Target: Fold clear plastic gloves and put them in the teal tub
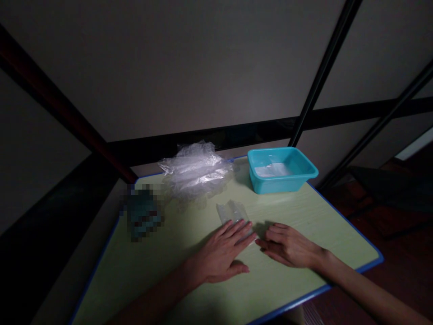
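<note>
Right now the left hand (221,253) is lying open and flat with its fingers spread. Its fingertips are pressing on the near end of a small clear plastic piece (232,211), which is resting near the middle of the desk (304,212). Nothing is being gripped. The right hand (287,246) is lying open too, its fingers reaching toward the left fingertips and almost meeting them, and it is holding nothing. Whether it is touching the plastic, I cannot tell in this dim light.

The film is looking thin and light, and it is being pinned at one end only. A sliding palm could be dragging or creasing it, or it could be clinging to skin and lifting off. The low light is also making clear film hard to pick out against the pale top, so an edge could be getting missed.

Beyond the piece, a crumpled pile of clear plastic (194,174) is sitting at the far edge, near but apart, and a forward push could be mixing the two. A turquoise basin (277,184) is standing at the far right corner, well apart from the hands. A blurred-out thing (144,216) is sitting by the left edge. The right forearm is crossing the blue-trimmed edge (368,264) at the near right. Bare room is lying open to the near left and between the right hand and the basin.
</note>
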### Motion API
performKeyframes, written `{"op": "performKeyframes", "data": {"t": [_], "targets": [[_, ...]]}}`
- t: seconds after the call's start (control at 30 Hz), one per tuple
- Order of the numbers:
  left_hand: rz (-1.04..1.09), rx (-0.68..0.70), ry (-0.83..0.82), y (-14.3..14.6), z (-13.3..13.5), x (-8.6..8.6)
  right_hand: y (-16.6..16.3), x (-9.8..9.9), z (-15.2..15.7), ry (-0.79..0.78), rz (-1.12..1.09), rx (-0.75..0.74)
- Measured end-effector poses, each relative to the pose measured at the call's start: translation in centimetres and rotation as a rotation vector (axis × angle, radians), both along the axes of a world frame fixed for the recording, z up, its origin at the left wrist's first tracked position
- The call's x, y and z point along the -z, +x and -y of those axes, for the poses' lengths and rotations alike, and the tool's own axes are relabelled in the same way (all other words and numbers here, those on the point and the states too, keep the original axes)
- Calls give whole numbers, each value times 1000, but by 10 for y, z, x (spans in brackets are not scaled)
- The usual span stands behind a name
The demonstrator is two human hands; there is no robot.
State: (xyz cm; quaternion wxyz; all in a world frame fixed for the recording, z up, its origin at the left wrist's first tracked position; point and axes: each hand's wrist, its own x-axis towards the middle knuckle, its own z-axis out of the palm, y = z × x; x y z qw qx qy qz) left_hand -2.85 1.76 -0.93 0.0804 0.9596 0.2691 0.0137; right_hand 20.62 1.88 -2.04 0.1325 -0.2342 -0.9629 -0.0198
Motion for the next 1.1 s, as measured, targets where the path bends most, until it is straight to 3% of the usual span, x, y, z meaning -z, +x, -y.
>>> {"op": "performKeyframes", "data": {"t": [0.27, 0.5, 0.7, 0.87, 1.1], "targets": [[-10, 4, -48, -3, 0, -3, 1, 1, 1, 25, -40, 1], [25, 4, -31, -5, 1, -6, 3, 3, 1, 160, -128, 54], [58, -35, 13, -16, 8, -15, -8, -12, -12, 167, -11, -78], [80, -67, 58, -25, 13, -10, -16, -15, -20, 181, 71, -147], [111, -135, 59, -24, 15, -5, -19, -14, -20, 116, 65, -130]]}}
